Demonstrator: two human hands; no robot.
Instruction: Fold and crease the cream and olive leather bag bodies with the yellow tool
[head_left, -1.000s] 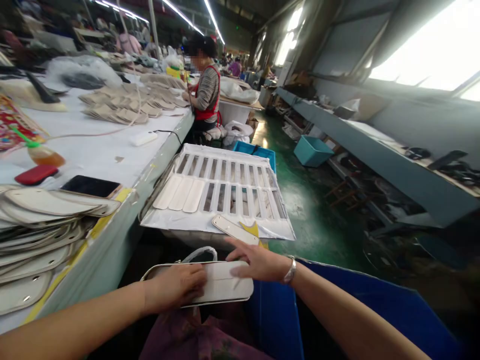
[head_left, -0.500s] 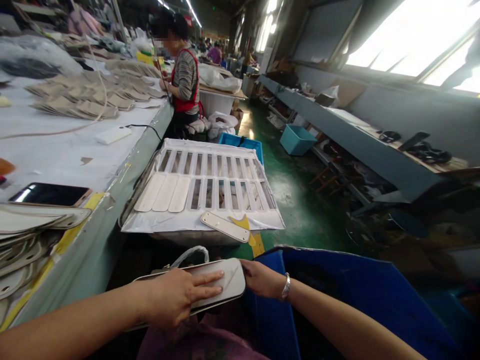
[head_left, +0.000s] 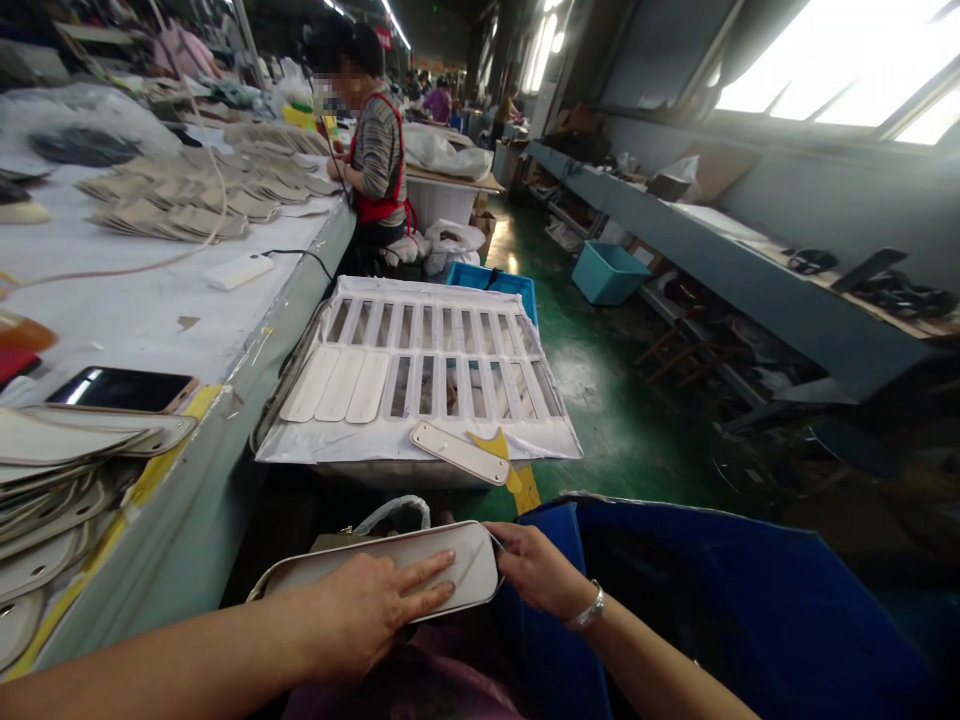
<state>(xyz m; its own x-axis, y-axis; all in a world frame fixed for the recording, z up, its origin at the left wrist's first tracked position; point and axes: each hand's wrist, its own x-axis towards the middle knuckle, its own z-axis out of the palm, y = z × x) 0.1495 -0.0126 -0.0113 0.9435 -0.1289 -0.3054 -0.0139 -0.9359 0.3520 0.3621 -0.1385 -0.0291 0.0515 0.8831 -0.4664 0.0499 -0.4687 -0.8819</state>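
A cream oblong bag panel [head_left: 457,565] with a metal edge lies across my lap. My left hand [head_left: 379,605] rests flat on top of it, fingers stretched toward its right end. My right hand [head_left: 536,570] grips that rounded right end, fingers curled round the edge. Just beyond lies a white die-cut sheet [head_left: 420,440] with rows of slots, three cream strips [head_left: 341,385] still in it, and one loose cream strip [head_left: 459,452] on its near edge beside a yellow scrap [head_left: 491,447].
A blue bin [head_left: 675,600] stands at my right. The long white table [head_left: 135,310] on the left carries stacked cream panels [head_left: 52,490], a phone [head_left: 124,390] and piles of tan pieces [head_left: 180,205]. A person in a red apron [head_left: 375,165] works further along. Blue crates [head_left: 611,272] sit on the green floor.
My right hand slid off the panel's top to its right end and closed on the edge. My left hand moved rightward along the top. The view shifted slightly.
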